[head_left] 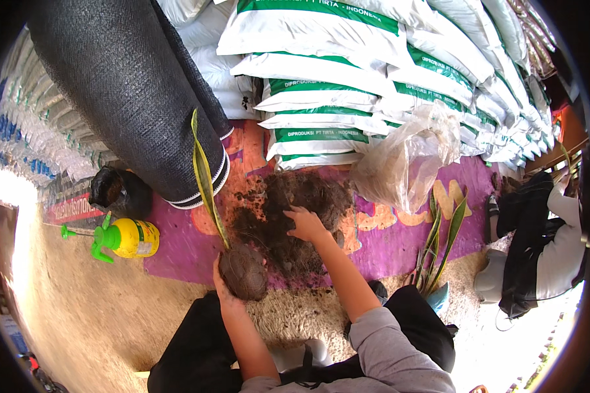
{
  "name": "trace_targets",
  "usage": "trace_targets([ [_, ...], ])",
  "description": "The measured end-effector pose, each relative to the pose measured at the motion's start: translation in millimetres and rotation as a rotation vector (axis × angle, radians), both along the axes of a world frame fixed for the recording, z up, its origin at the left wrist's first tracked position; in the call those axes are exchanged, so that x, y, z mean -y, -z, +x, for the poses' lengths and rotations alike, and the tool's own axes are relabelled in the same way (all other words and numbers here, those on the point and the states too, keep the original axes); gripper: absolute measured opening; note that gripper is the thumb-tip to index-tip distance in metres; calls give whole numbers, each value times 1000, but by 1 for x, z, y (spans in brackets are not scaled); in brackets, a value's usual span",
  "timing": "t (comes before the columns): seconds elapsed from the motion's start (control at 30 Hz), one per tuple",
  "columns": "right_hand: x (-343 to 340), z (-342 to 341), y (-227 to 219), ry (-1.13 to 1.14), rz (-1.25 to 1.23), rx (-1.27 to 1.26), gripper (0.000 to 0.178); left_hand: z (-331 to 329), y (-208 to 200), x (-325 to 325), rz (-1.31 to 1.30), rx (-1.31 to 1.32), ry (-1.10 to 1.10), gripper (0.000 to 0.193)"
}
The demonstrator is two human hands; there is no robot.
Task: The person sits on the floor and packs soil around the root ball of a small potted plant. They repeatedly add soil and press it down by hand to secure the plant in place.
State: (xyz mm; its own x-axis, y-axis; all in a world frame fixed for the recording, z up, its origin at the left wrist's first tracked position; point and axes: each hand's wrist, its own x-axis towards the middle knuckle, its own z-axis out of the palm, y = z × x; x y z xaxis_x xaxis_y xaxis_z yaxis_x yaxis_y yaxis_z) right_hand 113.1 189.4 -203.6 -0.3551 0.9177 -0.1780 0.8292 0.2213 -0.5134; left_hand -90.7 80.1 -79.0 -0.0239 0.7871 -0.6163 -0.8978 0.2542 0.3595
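Observation:
My left hand (227, 293) cups a round, dark brown fibrous root ball (244, 272) from its left side and below. From the top of the ball rises a long snake plant leaf (204, 183), green with yellow edges, leaning left. My right hand (307, 224) is over the heap of dark soil (283, 245), fingers spread and fingertips at the soil, with nothing seen in it. The soil lies loose on a purple and orange printed sheet (183, 243). Its far part looks fibrous and clumped.
Stacked white-and-green sacks (321, 101) rise beyond the soil. A black mesh roll (124, 92) leans at left, near a black plastic bag (136, 196) and a yellow-green spray bottle (137, 238). At right are a clear plastic bag (410, 154), more snake plants (432, 252) and another person (544, 239).

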Motion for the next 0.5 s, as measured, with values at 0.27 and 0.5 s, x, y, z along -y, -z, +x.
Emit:
trace_targets([
  [0.27, -1, 8, 22, 60, -50, -155, 44, -12, 7, 5, 77, -37, -26, 44],
  [0.5, 1, 27, 59, 761, 10, -788, 24, 14, -26, 7, 142, 35, -52, 47],
])
